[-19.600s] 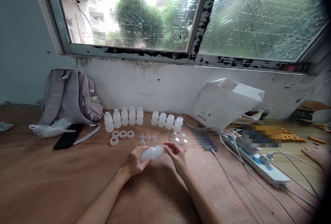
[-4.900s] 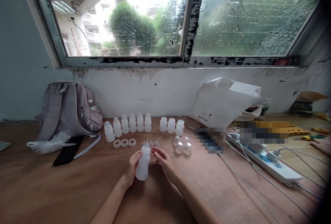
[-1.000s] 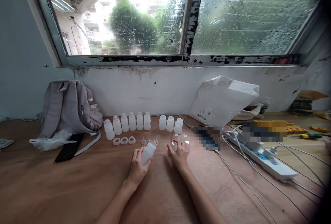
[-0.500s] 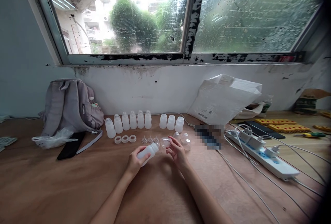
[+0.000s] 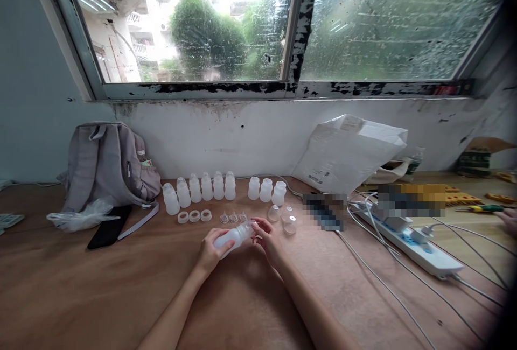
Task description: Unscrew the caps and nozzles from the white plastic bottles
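Note:
My left hand (image 5: 210, 250) is wrapped round the body of a frosted baby bottle (image 5: 229, 240), which lies tilted with its top to the right. At that top, the fingers of my right hand (image 5: 268, 241) are closed on a clear dome cap (image 5: 247, 226) that sits over the bottle's teat end. Just beyond are three clear teats (image 5: 233, 217) and three white collar rings (image 5: 194, 216). Three clear dome caps (image 5: 290, 224) rest right of my right hand. Behind stand several capped bottles (image 5: 207, 187) in a row and three open bottles (image 5: 265, 190).
A grey backpack (image 5: 107, 167), a crumpled plastic bag (image 5: 83, 216) and a black flat object (image 5: 109, 229) lie left. To the right are a white plastic bag (image 5: 351, 151), a power strip (image 5: 428, 257) with cables, and yellow parts (image 5: 464, 197). Another person's hand (image 5: 508, 221) shows at the right edge.
My right hand has brought the clear cap left from beside the other caps onto the bottle's top. Another person's hand has come into view at the right edge.

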{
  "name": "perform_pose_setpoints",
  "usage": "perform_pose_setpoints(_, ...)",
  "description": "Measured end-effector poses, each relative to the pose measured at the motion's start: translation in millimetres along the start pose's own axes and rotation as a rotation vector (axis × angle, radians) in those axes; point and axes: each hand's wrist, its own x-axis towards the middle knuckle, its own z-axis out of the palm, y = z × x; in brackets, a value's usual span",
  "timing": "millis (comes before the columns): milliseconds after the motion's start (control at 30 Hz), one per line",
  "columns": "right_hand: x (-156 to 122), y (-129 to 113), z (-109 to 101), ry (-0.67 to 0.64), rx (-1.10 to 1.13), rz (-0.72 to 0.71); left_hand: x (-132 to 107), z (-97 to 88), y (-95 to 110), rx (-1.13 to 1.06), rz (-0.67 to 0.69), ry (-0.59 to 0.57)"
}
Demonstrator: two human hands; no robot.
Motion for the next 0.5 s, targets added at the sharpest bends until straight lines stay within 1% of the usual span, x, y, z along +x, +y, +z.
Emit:
perform_pose_setpoints(233, 1.8, 4.7, 0.1, -0.017, 0.011, 0.051, -0.6, -1.0, -0.6, 0.011, 0.045, -0.020)
perform_pose_setpoints(300, 1.6, 4.3, -1.4, -0.018, 0.017, 0.069, -1.2, -2.7, 1.6, 0.006, 0.051, -0.047)
perform_pose_setpoints(333, 1.3, 3.6, -2.4, -0.021, 0.021, 0.084, -1.7, -3.8, 3.0, -0.001, 0.053, -0.080)
perform_pose_setpoints(400, 0.3, 1.5, -3.9, -0.044, 0.033, 0.124, -2.8, -6.3, 6.0, -0.023, 0.056, -0.189)
perform_pose_setpoints(467, -0.9, -0.5, -4.3, -0.105, 0.044, 0.180, -3.9, -8.7, 8.9, -0.044, 0.060, -0.292)
perform_pose_setpoints(500, -1.5, -0.9, -4.0, -0.148, 0.049, 0.212, -4.4, -9.6, 10.1, -0.048, 0.061, -0.326)
